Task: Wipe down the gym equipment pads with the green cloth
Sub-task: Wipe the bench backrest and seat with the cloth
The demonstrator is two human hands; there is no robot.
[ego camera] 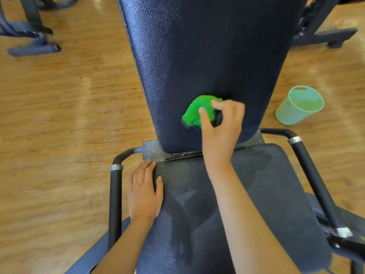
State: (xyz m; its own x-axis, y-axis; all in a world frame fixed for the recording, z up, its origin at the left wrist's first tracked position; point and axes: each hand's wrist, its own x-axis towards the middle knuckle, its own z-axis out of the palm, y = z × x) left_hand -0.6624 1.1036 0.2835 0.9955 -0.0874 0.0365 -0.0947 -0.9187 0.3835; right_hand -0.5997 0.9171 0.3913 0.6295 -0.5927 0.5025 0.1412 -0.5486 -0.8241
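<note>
A long dark blue back pad (207,56) rises ahead of me, and a dark seat pad (256,194) lies below it. My right hand (221,127) grips a bunched green cloth (195,111) against the lower part of the back pad, thumb and fingers curled round it. My left hand (145,192) rests flat, fingers straight, on the left edge of the seat pad. Streaks and dull patches show on the seat pad.
Black side handles (115,194) (314,178) with metal rings flank the seat. A pale green plastic bucket (298,105) stands on the wooden floor to the right. Other machine frames (33,36) (324,34) stand at the back left and back right.
</note>
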